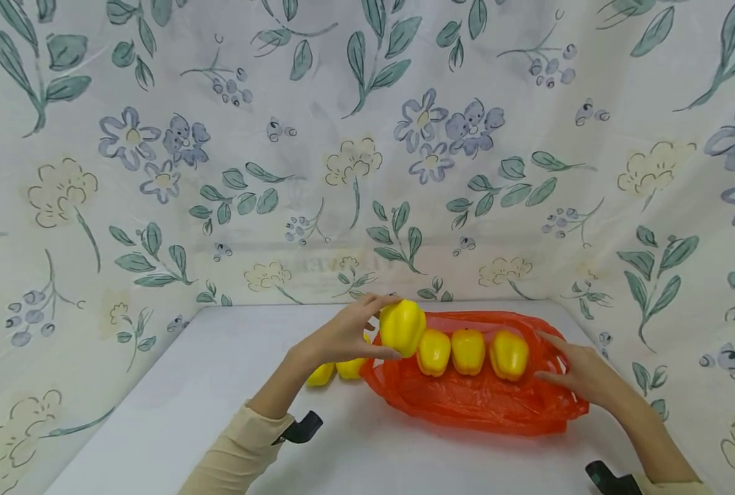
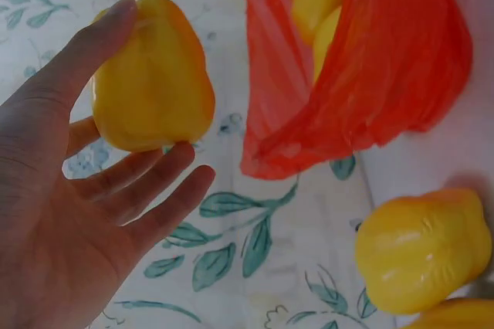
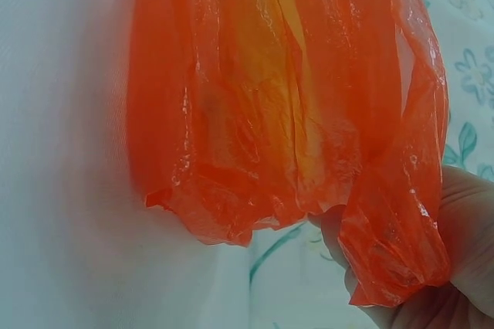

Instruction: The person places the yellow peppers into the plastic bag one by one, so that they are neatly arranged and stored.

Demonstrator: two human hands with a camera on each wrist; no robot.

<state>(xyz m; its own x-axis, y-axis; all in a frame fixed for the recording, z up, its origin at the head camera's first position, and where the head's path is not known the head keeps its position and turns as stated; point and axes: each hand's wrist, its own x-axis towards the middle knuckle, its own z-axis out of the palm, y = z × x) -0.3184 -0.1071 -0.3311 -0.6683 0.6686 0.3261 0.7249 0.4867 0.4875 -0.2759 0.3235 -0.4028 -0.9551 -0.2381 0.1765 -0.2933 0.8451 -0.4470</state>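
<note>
My left hand holds a yellow bell pepper between thumb and fingertips, at the left end of a red plastic bag. In the left wrist view, this pepper appears apart from the bag. Three yellow bell peppers lie in a row in the opened bag; the rightmost pepper is nearest my right hand. That hand grips the bag's right end. Up close, the right wrist view shows a bunched corner of the bag between its thumb and fingers, some of them hidden behind the plastic.
More yellow peppers sit on the white table left of the bag, partly behind the left forearm. A patterned cloth with leaves and flowers hangs behind the table's far edge.
</note>
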